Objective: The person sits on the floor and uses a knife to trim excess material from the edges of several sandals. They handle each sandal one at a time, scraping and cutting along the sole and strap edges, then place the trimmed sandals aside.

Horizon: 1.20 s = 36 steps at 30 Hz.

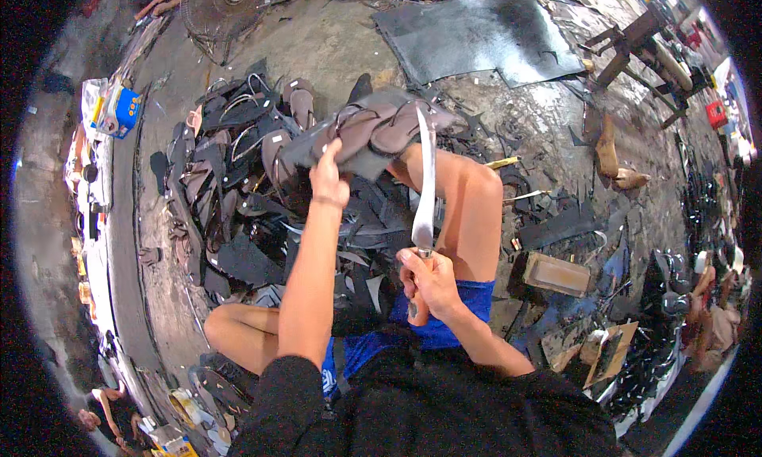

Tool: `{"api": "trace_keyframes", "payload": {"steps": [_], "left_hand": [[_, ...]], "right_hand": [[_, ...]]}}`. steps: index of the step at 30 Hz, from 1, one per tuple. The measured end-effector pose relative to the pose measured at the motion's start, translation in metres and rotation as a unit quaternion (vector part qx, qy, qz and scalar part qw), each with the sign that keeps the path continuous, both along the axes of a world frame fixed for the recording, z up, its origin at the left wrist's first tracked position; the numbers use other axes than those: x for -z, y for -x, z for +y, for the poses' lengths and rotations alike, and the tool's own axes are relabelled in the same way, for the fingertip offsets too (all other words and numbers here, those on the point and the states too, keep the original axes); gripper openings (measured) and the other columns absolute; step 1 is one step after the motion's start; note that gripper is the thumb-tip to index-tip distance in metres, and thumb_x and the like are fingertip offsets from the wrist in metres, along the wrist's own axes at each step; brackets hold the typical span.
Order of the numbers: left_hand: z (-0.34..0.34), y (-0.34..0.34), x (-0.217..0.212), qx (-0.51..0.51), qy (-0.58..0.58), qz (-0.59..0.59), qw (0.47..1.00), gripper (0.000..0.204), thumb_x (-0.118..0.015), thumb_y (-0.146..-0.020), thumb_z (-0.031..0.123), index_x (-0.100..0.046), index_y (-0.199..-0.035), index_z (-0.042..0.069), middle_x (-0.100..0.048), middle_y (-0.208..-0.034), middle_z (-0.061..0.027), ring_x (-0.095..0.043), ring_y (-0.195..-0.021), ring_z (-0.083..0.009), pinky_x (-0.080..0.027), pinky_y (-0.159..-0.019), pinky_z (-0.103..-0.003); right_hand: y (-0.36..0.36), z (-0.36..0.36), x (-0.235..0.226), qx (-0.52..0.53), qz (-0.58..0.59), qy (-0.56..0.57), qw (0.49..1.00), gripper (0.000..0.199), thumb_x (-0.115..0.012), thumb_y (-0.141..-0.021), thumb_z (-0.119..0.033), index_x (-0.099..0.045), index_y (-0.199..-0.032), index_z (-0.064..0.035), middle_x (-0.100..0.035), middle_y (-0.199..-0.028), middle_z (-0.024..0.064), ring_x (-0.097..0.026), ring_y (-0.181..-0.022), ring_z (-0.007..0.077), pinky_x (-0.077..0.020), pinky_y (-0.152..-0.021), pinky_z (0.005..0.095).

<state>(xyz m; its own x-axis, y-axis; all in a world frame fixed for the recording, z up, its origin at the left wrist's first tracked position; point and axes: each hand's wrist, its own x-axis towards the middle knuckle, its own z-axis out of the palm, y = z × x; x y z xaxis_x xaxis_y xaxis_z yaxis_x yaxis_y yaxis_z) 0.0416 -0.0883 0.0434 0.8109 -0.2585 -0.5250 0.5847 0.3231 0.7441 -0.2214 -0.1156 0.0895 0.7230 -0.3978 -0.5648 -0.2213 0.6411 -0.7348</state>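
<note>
In my right hand [429,281] is a long knife, held upright in a closed grip around its wooden handle. Its curved, shiny blade [427,183] points away from me, and the tip overlaps the sandals in view; whether it touches them I cannot tell. My left hand [329,178] grips the near left edge of a black rubber sheet [367,165], thumb on top and fingers hidden beneath. On that sheet lie two brown thong sandals [395,132] with dark straps. More brown sandals [277,149] and black offcuts [250,255] are heaped left of it.
A large black sheet [476,32] lies on the floor ahead, with a standing fan [222,5] at far left. Right of my bent knee are wooden shoe lasts [608,144], a rectangular block [557,274] and scraps. A metal stand [647,56] is far right. Another person [111,413] sits lower left.
</note>
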Motion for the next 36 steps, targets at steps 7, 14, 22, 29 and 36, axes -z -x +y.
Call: {"api": "trace_keyframes", "payload": {"steps": [7, 14, 22, 29, 36], "left_hand": [[0.119, 0.137, -0.047, -0.194, 0.101, -0.022, 0.976, 0.035, -0.065, -0.095, 0.04, -0.065, -0.115, 0.011, -0.068, -0.112, -0.0032, -0.065, -0.098, -0.0174, -0.054, -0.081, -0.033], [0.179, 0.231, -0.079, 0.15, -0.404, -0.389, 0.814, 0.052, -0.076, -0.083, 0.017, -0.059, -0.13, 0.002, -0.064, -0.121, -0.0106, -0.06, -0.109, -0.0251, -0.046, -0.099, -0.039], [0.174, 0.168, -0.064, 0.069, -0.647, -0.468, 0.599, 0.058, -0.073, -0.068, 0.003, -0.058, -0.124, 0.003, -0.054, -0.126, -0.0133, -0.047, -0.122, -0.0358, -0.041, -0.105, -0.043], [0.177, 0.16, -0.093, 0.047, -0.635, -0.455, 0.622, 0.053, -0.082, -0.059, 0.008, -0.063, -0.109, 0.007, -0.059, -0.111, -0.0076, -0.051, -0.113, -0.0318, -0.048, -0.094, -0.039], [0.186, 0.155, -0.09, 0.089, -0.617, -0.44, 0.646, 0.047, -0.08, -0.065, 0.015, -0.064, -0.109, 0.009, -0.066, -0.106, -0.0062, -0.059, -0.102, -0.028, -0.052, -0.087, -0.038]], "right_hand": [[-0.059, 0.027, 0.003, -0.061, -0.088, -0.006, 0.994, 0.046, -0.072, -0.093, -0.028, -0.057, -0.125, 0.0028, -0.065, -0.082, 0.0023, -0.052, -0.057, 0.0052, -0.0456, -0.048, 0.0231], [-0.102, 0.055, 0.027, -0.201, 0.021, 0.05, 0.978, 0.024, -0.076, -0.087, -0.022, -0.062, -0.083, -0.003, -0.061, -0.068, 0.0017, -0.054, -0.051, 0.0093, -0.0452, -0.046, 0.0265], [-0.105, 0.044, -0.012, -0.217, -0.019, 0.113, 0.969, 0.038, -0.073, -0.091, -0.017, -0.055, -0.118, 0.0013, -0.059, -0.08, 0.0022, -0.053, -0.061, 0.0076, -0.0483, -0.051, 0.0259], [0.001, 0.026, -0.071, -0.371, -0.036, 0.49, 0.788, 0.049, -0.055, -0.1, -0.023, -0.04, -0.142, -0.0031, -0.065, -0.081, 0.0185, -0.067, -0.073, 0.0328, -0.0533, -0.071, 0.0425], [0.038, 0.02, -0.053, -0.47, 0.092, 0.514, 0.711, 0.035, -0.055, -0.099, -0.028, -0.048, -0.124, -0.0045, -0.067, -0.091, 0.0253, -0.065, -0.084, 0.0482, -0.0524, -0.071, 0.0547]]}}
